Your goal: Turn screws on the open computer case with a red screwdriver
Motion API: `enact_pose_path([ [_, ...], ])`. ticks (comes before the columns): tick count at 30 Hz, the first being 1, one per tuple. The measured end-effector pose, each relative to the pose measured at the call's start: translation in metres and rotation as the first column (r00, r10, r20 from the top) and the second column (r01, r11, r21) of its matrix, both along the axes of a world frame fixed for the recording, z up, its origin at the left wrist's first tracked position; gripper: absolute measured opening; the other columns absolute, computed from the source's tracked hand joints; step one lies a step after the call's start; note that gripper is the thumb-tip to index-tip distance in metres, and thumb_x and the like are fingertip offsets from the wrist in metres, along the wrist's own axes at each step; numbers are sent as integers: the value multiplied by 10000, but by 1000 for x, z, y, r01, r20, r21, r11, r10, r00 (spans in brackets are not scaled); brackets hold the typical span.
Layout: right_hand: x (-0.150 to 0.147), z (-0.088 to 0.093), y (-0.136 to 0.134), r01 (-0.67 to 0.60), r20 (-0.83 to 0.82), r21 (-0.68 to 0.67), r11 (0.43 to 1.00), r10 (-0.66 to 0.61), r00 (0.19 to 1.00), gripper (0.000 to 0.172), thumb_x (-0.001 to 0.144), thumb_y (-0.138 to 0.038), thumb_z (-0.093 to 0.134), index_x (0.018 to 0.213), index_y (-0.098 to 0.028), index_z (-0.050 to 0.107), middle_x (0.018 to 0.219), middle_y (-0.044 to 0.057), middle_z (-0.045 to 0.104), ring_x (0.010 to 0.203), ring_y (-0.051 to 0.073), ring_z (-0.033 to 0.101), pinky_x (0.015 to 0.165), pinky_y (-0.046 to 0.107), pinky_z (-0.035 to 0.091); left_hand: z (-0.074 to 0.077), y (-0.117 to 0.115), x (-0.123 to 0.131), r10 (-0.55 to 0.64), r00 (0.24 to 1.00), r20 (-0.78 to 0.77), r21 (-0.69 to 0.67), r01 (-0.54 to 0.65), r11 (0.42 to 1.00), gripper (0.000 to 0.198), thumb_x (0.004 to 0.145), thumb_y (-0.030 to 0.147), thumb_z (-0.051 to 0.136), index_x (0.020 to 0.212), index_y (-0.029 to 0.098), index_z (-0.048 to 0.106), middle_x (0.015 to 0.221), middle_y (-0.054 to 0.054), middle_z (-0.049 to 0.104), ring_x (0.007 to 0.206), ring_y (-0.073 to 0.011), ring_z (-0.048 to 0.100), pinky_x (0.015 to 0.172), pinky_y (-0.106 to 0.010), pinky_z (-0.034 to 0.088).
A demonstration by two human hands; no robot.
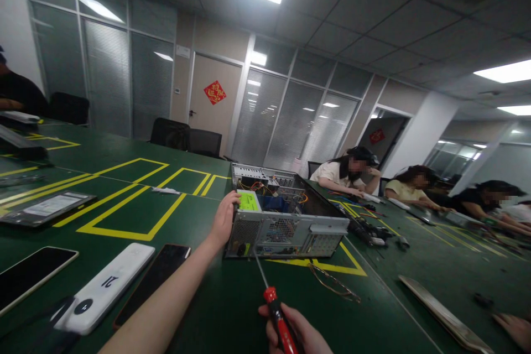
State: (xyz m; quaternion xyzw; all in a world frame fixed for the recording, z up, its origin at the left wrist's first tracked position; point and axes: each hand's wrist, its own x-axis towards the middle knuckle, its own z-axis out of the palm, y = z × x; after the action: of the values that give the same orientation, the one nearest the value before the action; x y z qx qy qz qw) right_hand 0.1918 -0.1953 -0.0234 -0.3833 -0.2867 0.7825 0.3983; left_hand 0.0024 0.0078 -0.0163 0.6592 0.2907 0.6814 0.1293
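An open desktop computer case (286, 221) lies on the green table (232, 304), its rear panel toward me. My left hand (224, 218) grips the case's left edge beside the power supply with a green label (249, 201). My right hand (296, 332) is closed round the red handle of a screwdriver (276, 312). The screwdriver's thin shaft reaches up to the lower left of the rear panel.
A white power bank (105, 287), two dark phones (153, 282) and a tablet (47, 207) lie at left. A pair of glasses (332, 282) and a metal side panel (446, 315) lie at right. Three seated people work across the table; another person's hand (514, 329) shows at far right.
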Motion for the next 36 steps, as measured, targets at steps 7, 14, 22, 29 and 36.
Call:
enact_pose_path([
  [7,7,54,11,71,517,705,705,-580,629,407,773,-352,611,1164,-238,606,1051,88,637,861,204,607,711,342,506,1,0,1,8,1000,2,11,-8,1000,383,959,388,233,972,190,560,1152,-100,601,1231,-208,481,1066,-448,368],
  [14,31,43,5,-382,74,924,7,-984,162,281,759,-175,640,1037,-213,625,987,85,663,899,209,644,794,352,541,1,-3,1,7,1000,-3,5,-7,1000,385,958,387,230,965,192,562,1152,-97,602,1233,-208,479,1067,-440,368],
  [22,38,50,1,-504,14,862,-60,-990,142,187,754,-137,628,937,-171,608,896,90,676,799,192,670,710,304,563,1,-2,1,5,1000,10,-8,-5,1000,385,958,387,228,968,192,559,1160,-94,596,1240,-208,467,1074,-433,355],
  [29,37,44,8,-559,38,828,-41,-991,129,181,766,-154,617,946,-169,601,894,92,682,792,190,679,700,293,570,3,-4,3,7,1000,3,8,-7,1000,374,960,371,225,961,191,553,1147,-95,599,1223,-207,480,1065,-434,365],
  [36,37,42,9,-564,6,823,-67,-992,128,180,777,-147,606,956,-163,592,896,104,677,800,194,675,704,304,570,4,-5,3,6,1000,-1,7,-6,1000,379,961,371,215,963,194,550,1152,-93,594,1227,-204,476,1071,-434,360],
])
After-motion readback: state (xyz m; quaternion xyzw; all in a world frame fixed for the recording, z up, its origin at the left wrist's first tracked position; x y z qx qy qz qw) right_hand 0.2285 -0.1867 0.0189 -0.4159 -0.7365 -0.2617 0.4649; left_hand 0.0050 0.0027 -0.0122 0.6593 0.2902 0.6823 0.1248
